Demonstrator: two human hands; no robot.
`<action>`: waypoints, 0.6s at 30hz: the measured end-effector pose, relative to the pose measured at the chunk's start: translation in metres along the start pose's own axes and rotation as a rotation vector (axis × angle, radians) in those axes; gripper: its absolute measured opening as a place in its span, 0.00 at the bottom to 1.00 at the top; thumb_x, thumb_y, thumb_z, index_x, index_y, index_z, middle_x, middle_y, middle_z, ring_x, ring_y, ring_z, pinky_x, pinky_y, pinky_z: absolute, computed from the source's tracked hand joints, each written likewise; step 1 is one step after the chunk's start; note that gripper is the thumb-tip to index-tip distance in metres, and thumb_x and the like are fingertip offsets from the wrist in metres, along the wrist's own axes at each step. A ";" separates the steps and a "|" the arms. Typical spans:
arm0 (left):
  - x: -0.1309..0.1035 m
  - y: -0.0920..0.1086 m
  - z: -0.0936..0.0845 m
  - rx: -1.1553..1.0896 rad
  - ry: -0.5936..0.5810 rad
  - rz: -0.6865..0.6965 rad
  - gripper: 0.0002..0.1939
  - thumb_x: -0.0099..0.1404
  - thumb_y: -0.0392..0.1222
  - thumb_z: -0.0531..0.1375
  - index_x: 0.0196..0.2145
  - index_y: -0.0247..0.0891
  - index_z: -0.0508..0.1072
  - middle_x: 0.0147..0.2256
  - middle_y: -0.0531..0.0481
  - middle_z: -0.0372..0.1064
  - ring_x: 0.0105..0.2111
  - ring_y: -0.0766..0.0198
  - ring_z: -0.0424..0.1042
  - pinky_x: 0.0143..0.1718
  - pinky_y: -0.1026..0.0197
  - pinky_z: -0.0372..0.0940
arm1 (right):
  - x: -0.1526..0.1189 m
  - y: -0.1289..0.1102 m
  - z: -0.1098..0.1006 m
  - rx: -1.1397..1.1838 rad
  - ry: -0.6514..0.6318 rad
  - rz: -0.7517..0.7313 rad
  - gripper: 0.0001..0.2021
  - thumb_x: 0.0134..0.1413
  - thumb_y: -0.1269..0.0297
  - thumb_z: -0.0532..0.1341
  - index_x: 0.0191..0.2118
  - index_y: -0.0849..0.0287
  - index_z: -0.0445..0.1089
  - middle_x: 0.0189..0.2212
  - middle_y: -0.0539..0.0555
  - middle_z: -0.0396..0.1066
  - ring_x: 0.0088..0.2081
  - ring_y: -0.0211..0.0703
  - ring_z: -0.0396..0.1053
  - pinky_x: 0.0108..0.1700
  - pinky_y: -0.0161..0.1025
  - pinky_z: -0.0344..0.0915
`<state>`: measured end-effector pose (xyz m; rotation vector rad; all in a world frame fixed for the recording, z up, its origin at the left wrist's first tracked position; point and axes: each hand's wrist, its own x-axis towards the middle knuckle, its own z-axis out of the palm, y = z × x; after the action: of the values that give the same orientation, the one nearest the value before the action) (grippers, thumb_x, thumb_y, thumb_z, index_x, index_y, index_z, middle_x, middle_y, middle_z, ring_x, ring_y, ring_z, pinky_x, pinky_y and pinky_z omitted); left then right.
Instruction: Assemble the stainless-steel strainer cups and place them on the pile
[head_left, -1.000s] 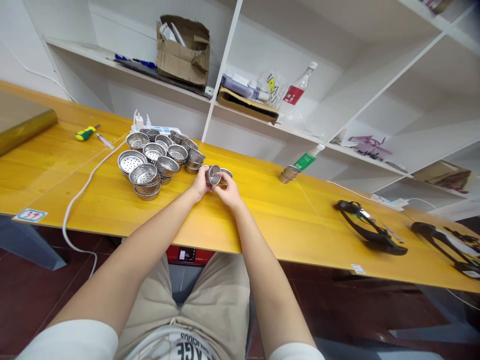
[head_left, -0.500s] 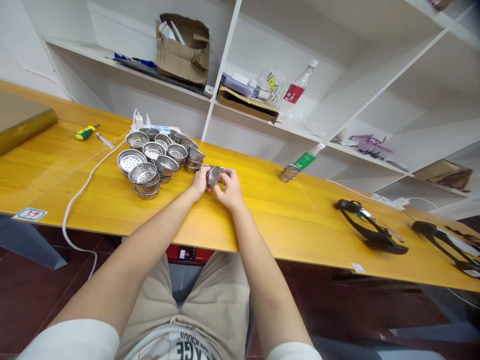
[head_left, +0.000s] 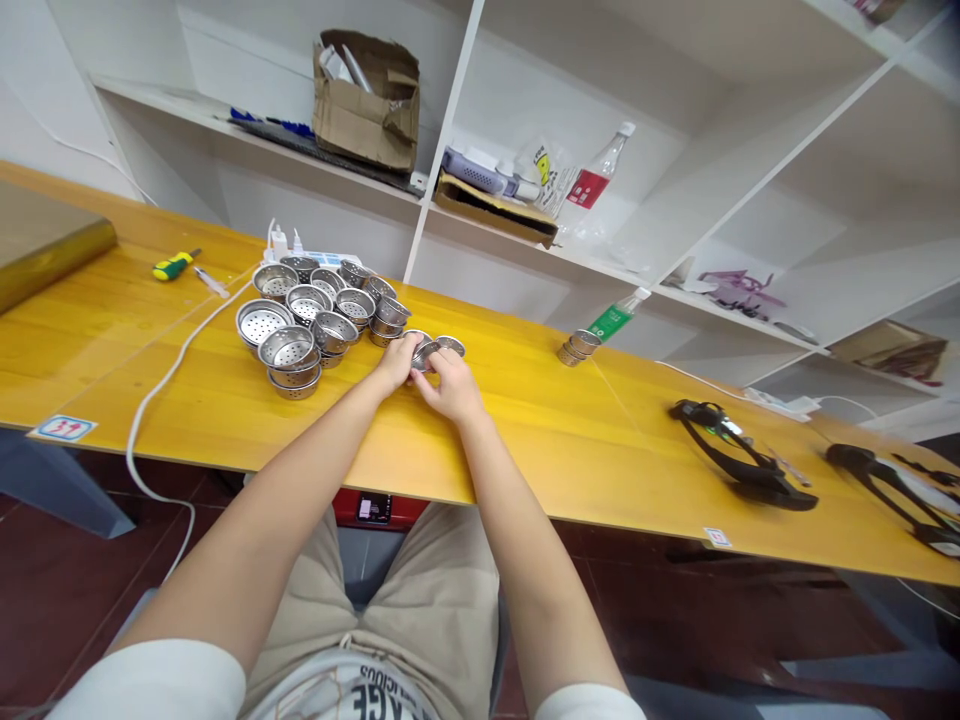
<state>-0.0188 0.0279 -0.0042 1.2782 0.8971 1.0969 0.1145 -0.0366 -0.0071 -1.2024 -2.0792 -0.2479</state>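
Small steel cups with holes punched in their bottoms are grouped at the centre of the table. My left hand (head_left: 396,364) is closed at the left side of this small group, its fingers against a cup. From the right, my right hand (head_left: 451,388) pinches a perforated steel cup (head_left: 423,354) low between both hands; my fingers partly cover it. Just beyond my right fingers another perforated cup (head_left: 451,345) shows its rim. To the left stands a cluster of similar cups (head_left: 288,347), several of them stacked in one another.
A white cable (head_left: 136,425) runs over the table's front edge at left, near a screwdriver (head_left: 174,265). Rightward are a short stack of steel cups (head_left: 578,347), a green-labelled bottle (head_left: 616,315) and black headsets (head_left: 739,455). White shelving (head_left: 442,130) rises behind.
My right hand has come slightly down and left with the cup, which sits lower between my hands. The cup beyond my right fingers shows more of its rim.
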 end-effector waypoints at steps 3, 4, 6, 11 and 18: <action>-0.002 0.006 -0.005 -0.001 -0.091 -0.026 0.18 0.70 0.46 0.53 0.24 0.38 0.67 0.18 0.53 0.65 0.16 0.67 0.60 0.19 0.63 0.56 | 0.000 -0.003 0.000 -0.035 -0.019 -0.022 0.15 0.68 0.56 0.59 0.29 0.54 0.62 0.30 0.56 0.69 0.37 0.48 0.65 0.44 0.44 0.64; -0.002 0.007 -0.007 -0.014 -0.104 -0.024 0.18 0.70 0.47 0.55 0.24 0.37 0.68 0.18 0.53 0.66 0.16 0.68 0.61 0.19 0.64 0.57 | 0.000 -0.003 0.000 -0.037 -0.021 -0.027 0.16 0.68 0.56 0.58 0.27 0.53 0.61 0.29 0.56 0.68 0.36 0.48 0.65 0.44 0.44 0.64; -0.002 0.007 -0.008 -0.053 -0.147 -0.020 0.16 0.68 0.49 0.58 0.27 0.37 0.70 0.19 0.53 0.67 0.17 0.68 0.63 0.19 0.65 0.57 | 0.000 -0.004 0.001 -0.017 -0.012 -0.014 0.19 0.68 0.56 0.58 0.25 0.53 0.58 0.27 0.55 0.67 0.34 0.46 0.64 0.44 0.43 0.64; -0.002 0.001 -0.007 -0.094 -0.245 -0.043 0.17 0.68 0.56 0.60 0.37 0.38 0.74 0.21 0.53 0.68 0.15 0.66 0.64 0.15 0.65 0.56 | 0.000 -0.005 0.004 0.125 0.048 0.143 0.23 0.68 0.55 0.56 0.22 0.52 0.50 0.21 0.50 0.61 0.28 0.40 0.60 0.36 0.39 0.59; -0.001 -0.001 -0.004 -0.051 -0.124 -0.049 0.21 0.70 0.56 0.59 0.27 0.38 0.68 0.16 0.55 0.61 0.12 0.69 0.59 0.13 0.66 0.53 | 0.003 -0.008 0.008 0.296 0.094 0.262 0.25 0.63 0.53 0.58 0.19 0.53 0.46 0.18 0.46 0.54 0.23 0.36 0.53 0.30 0.38 0.53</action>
<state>-0.0223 0.0282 -0.0053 1.2616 0.7989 0.9855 0.1030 -0.0345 -0.0096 -1.2362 -1.7797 0.1192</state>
